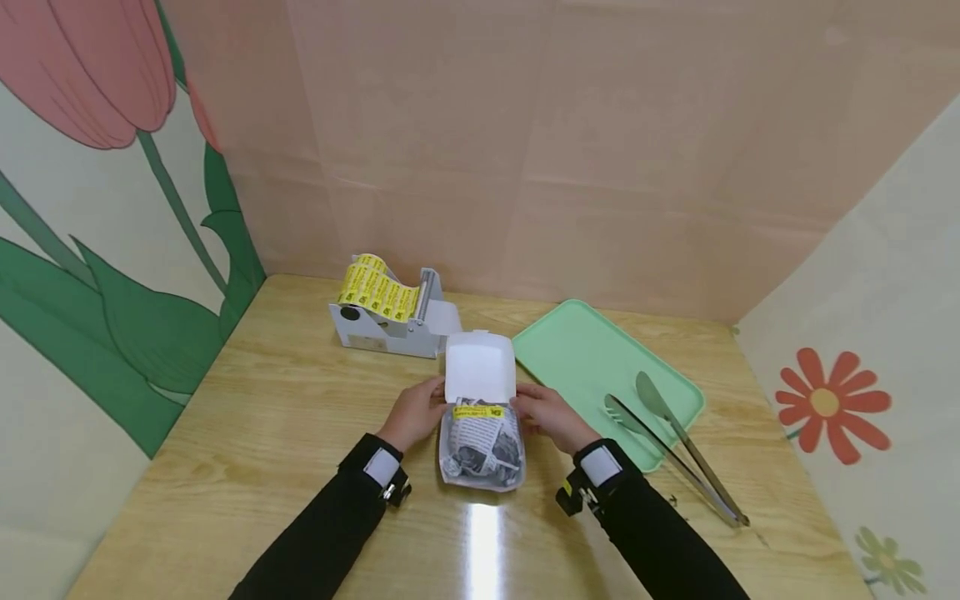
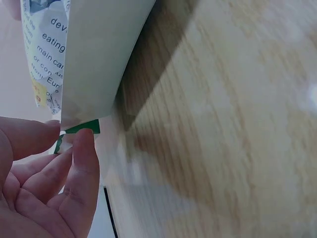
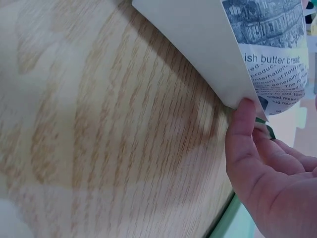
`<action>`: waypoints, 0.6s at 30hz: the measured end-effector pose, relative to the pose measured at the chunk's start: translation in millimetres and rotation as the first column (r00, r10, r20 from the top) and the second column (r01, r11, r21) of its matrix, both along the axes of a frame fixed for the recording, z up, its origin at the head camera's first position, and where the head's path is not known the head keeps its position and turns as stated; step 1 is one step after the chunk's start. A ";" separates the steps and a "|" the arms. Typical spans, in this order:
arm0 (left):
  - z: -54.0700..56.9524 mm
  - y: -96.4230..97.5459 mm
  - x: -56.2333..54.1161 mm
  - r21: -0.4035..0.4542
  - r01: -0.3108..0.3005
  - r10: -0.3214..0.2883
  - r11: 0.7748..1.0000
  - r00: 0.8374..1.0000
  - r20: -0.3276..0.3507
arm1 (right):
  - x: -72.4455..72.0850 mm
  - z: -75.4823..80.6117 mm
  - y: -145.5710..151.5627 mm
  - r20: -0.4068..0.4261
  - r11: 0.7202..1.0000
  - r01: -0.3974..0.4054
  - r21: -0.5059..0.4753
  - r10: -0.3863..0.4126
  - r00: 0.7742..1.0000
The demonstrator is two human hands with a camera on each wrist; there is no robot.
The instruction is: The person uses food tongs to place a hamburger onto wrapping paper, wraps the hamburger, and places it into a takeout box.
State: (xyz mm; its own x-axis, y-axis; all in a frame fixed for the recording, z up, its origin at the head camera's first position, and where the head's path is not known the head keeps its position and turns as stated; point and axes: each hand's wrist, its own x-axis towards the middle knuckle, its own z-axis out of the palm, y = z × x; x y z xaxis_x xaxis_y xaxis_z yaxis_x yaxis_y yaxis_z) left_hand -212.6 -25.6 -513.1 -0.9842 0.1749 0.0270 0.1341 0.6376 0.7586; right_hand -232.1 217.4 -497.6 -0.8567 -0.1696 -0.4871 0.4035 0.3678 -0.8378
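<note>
Left hand (image 1: 414, 412) and right hand (image 1: 553, 415) are curled, the open clamshell box (image 1: 480, 365) pinched at its hinge corners, a newsprint-wrapped bundle (image 1: 480, 446) seated inside.

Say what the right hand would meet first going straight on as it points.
Probably the white box, near its hinge, where the right hand appears to touch it.

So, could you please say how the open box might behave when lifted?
The open box probably flexes under a squeeze, as its walls look thin. Its raised lid may flop, seemingly hinged along one edge. The wrapped bundle could slide if tilted, as no lid covers it.
</note>
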 end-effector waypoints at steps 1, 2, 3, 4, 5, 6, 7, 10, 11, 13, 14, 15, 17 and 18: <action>0.0 0.3 0.2 0.008 -0.005 0.005 1.000 1.000 0.004 | 0.2 0.3 0.4 -0.002 1.000 -0.003 -0.003 0.003 1.000; -0.2 0.6 0.3 0.014 -0.010 0.010 1.000 1.000 0.006 | 0.5 0.7 0.8 -0.006 1.000 -0.006 -0.011 0.006 1.000; -0.3 0.8 0.4 0.019 -0.013 0.013 1.000 1.000 0.008 | 0.9 1.2 1.0 -0.011 1.000 -0.011 -0.013 0.011 1.000; -0.5 0.8 0.5 0.020 -0.017 0.017 1.000 1.000 0.008 | 1.1 1.4 1.2 -0.015 1.000 -0.013 -0.015 0.013 1.000; -0.4 0.8 0.9 0.018 -0.021 0.021 1.000 1.000 0.004 | 1.3 1.6 1.5 -0.019 1.000 -0.014 -0.018 0.014 1.000; -0.3 0.6 1.4 0.017 -0.023 0.023 1.000 1.000 0.000 | 1.5 1.6 1.7 -0.018 1.000 -0.010 -0.023 0.009 1.000; 0.1 0.3 2.2 0.013 -0.025 0.025 1.000 1.000 -0.005 | 1.5 1.6 2.0 -0.019 1.000 -0.007 -0.026 0.006 1.000; 1.2 -0.5 4.5 0.002 -0.036 0.036 0.999 0.999 -0.014 | 1.9 0.9 3.5 -0.021 0.999 0.002 -0.040 -0.003 1.000; 1.5 -0.6 5.3 -0.001 -0.038 0.037 0.999 0.999 -0.015 | 2.2 0.8 3.8 -0.020 0.999 0.007 -0.046 -0.008 1.000; 1.7 -1.1 6.3 -0.006 -0.038 0.038 0.999 0.999 -0.016 | 2.1 0.0 4.5 -0.018 0.998 0.015 -0.054 -0.016 1.000; 1.8 -1.0 6.7 -0.006 -0.041 0.041 0.999 0.999 -0.014 | 2.3 0.0 5.0 -0.018 0.998 0.014 -0.058 -0.015 1.000; 2.1 -1.0 7.1 -0.008 -0.041 0.041 0.999 0.999 -0.013 | 2.4 -0.1 5.3 -0.018 0.998 0.014 -0.060 -0.015 1.000; 2.9 -0.9 7.9 -0.014 -0.041 0.041 0.999 0.999 -0.009 | 3.2 -0.1 5.5 -0.020 0.998 0.022 -0.066 -0.023 1.000; 3.7 -0.7 8.4 -0.017 -0.043 0.043 0.999 0.999 0.003 | 3.5 -0.3 5.9 -0.023 0.997 0.025 -0.072 -0.027 0.999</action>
State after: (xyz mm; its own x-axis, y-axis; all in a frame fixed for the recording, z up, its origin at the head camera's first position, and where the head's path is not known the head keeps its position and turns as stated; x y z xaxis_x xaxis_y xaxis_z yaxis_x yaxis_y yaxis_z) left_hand -204.2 -26.3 -509.4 -0.9909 0.1328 0.0211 0.1038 0.6554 0.7481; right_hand -228.6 223.3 -497.9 -0.8723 -0.1809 -0.4542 0.3920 0.2962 -0.8710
